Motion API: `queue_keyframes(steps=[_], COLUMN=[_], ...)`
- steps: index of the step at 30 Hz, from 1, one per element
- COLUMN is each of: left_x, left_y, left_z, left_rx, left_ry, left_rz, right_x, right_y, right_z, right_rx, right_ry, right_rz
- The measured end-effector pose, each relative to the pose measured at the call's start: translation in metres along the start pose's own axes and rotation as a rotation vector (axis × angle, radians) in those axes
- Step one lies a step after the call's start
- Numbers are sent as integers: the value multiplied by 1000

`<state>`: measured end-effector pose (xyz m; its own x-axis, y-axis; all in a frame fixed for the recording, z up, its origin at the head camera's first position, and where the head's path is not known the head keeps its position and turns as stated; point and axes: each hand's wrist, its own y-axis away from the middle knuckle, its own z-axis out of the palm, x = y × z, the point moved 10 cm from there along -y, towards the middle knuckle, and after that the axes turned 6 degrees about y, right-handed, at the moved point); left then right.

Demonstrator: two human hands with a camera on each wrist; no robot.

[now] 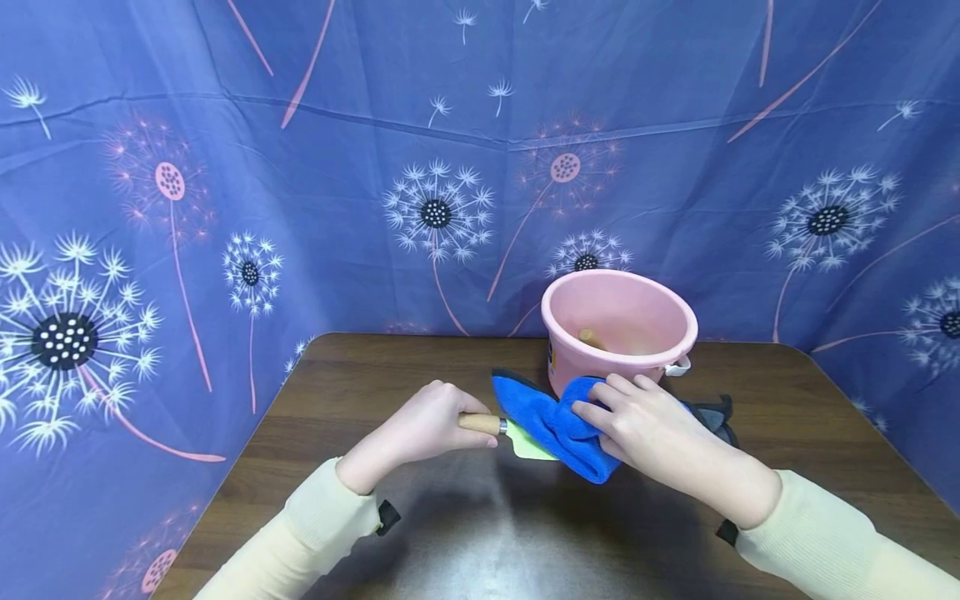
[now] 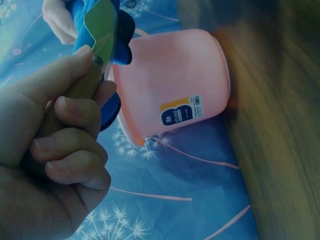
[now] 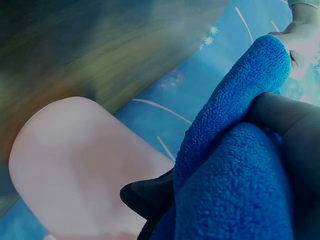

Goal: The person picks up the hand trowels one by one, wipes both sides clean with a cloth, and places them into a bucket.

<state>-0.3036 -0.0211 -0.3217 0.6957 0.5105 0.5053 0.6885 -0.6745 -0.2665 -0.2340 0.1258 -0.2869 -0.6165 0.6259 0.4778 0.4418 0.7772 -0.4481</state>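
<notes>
My left hand [image 1: 431,425] grips the wooden handle of a small garden trowel [image 1: 482,423], fingers curled round it, as the left wrist view also shows. The trowel's green blade [image 2: 104,30] points to the right, partly covered by a fluffy blue cloth [image 1: 546,417] with dark edging. My right hand [image 1: 652,421] holds the cloth bunched against the blade, its thumb pressed into the folds in the right wrist view. Both hands are raised over the table, in front of a pink bucket [image 1: 562,362]. The far end of the blade is hidden under the cloth.
The bucket stands at the back of the brown wooden table [image 1: 390,367], with a light wooden piece [image 1: 589,337] inside and a white handle joint [image 1: 678,367] on its right. A dark grey item [image 1: 716,417] lies behind my right hand. Blue dandelion-patterned fabric [image 1: 337,208] hangs around the table.
</notes>
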Motion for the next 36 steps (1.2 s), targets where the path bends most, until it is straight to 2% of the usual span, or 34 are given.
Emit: queue_keyframes(steps=[8,25,36], left_x=[-7,-24,-30], left_y=[6,23,32], left_z=[0,-8,-12], left_rx=[-7,-36,-28], left_ry=[11,73,96], left_rz=[-14,-102,-113], right_x=[7,19,26], right_y=[12,31,46], right_z=[1,5,13], right_rx=[-11,-5,-34], right_ry=[-29,-23,-25], right_rz=[22,92,139])
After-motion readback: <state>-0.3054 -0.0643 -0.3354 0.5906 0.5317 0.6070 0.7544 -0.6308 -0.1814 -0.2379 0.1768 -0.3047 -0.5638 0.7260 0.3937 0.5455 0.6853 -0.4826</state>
